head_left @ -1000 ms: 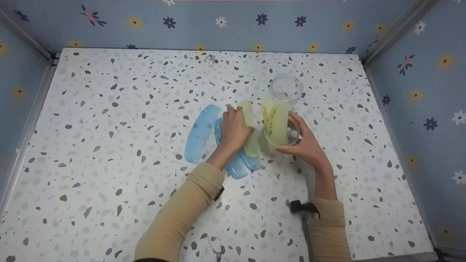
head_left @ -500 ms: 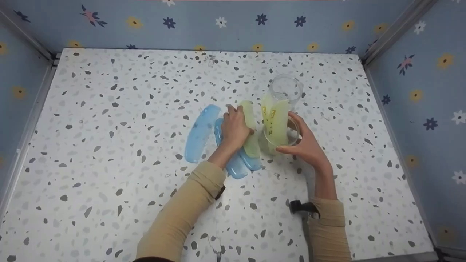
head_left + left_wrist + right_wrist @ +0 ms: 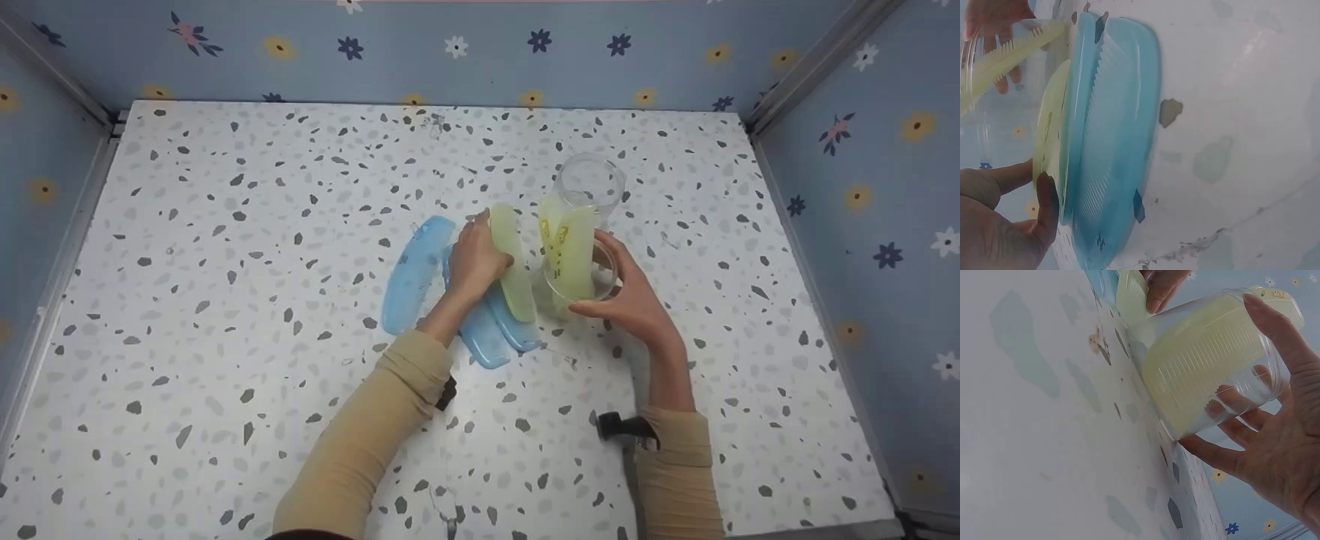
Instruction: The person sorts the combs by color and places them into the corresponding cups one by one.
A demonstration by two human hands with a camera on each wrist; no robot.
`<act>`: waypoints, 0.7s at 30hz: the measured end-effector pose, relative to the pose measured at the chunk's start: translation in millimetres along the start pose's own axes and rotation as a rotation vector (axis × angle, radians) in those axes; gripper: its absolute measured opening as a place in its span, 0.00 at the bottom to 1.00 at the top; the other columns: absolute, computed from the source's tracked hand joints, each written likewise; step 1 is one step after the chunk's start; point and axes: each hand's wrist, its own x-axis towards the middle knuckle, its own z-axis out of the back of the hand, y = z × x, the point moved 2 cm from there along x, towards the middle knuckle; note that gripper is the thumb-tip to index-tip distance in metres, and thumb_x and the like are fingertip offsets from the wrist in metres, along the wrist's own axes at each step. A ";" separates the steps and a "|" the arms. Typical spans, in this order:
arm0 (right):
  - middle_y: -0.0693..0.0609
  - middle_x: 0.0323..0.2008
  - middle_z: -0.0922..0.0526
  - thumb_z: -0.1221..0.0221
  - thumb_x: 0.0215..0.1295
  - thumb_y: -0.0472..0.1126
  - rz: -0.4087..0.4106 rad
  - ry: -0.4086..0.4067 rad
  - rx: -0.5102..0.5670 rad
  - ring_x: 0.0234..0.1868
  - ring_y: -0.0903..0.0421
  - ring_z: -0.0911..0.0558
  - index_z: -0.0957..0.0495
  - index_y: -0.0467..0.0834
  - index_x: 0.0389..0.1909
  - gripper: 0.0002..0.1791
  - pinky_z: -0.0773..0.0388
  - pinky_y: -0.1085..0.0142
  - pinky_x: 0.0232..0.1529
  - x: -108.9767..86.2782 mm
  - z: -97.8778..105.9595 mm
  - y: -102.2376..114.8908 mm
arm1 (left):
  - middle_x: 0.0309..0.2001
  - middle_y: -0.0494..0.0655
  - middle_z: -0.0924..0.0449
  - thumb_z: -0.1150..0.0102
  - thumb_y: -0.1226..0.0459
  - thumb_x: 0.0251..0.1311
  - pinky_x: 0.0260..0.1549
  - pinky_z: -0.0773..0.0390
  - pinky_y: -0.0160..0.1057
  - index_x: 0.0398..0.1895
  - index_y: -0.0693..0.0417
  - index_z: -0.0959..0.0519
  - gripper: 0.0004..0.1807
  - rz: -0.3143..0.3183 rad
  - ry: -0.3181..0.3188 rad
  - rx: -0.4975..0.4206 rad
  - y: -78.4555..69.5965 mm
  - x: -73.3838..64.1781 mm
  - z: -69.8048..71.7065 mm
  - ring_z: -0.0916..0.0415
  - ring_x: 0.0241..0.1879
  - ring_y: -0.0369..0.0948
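Observation:
My left hand (image 3: 476, 259) pinches a pale yellow comb (image 3: 517, 289) between thumb and fingers. This comb lies over two blue combs, one (image 3: 484, 341) and another (image 3: 519, 336) beside it; my hand hides their upper parts. In the left wrist view the yellow comb (image 3: 1049, 124) is tipped on edge beside the blue combs. My right hand (image 3: 637, 300) grips a clear plastic jar (image 3: 1143, 337) standing on the table, fingers and thumb spread round its side. Two yellow combs (image 3: 576, 255) lean in the jar, their ends sticking out above the rim.
A third blue comb (image 3: 411, 281) lies flat to the left of my left hand. Behind the jar is a clear round plastic piece (image 3: 590, 156). The speckled white table (image 3: 247, 322) is bounded by blue flowered panels (image 3: 480, 60) at the back and sides.
My left hand has shifted slightly left and away from me, and the yellow comb under its fingers has moved a little the same way. The right hand and jar have stayed put.

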 end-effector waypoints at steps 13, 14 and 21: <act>0.55 0.76 0.34 0.17 0.44 0.40 -0.008 0.005 -0.008 0.77 0.50 0.36 0.42 0.64 0.78 0.62 0.27 0.38 0.67 0.2 -0.3 0.2 | 0.62 0.55 0.21 0.39 0.68 0.66 0.49 0.13 0.40 0.75 0.55 0.32 0.33 0.130 0.153 -0.237 10.7 6.5 20.9 0.18 0.56 0.47; 0.55 0.76 0.34 0.18 0.44 0.40 -0.006 0.004 -0.006 0.77 0.50 0.36 0.42 0.64 0.78 0.61 0.27 0.38 0.67 0.2 -0.3 0.4 | 0.61 0.54 0.20 0.39 0.67 0.66 0.47 0.13 0.39 0.74 0.54 0.32 0.33 0.133 0.160 -0.245 10.6 6.7 22.7 0.18 0.55 0.46; 0.53 0.78 0.36 0.19 0.46 0.38 0.010 0.008 0.001 0.79 0.47 0.38 0.43 0.62 0.79 0.61 0.29 0.36 0.68 0.1 -0.4 0.6 | 0.57 0.53 0.20 0.38 0.68 0.65 0.46 0.12 0.40 0.73 0.52 0.31 0.31 0.094 0.155 -0.298 8.4 3.8 36.3 0.18 0.48 0.44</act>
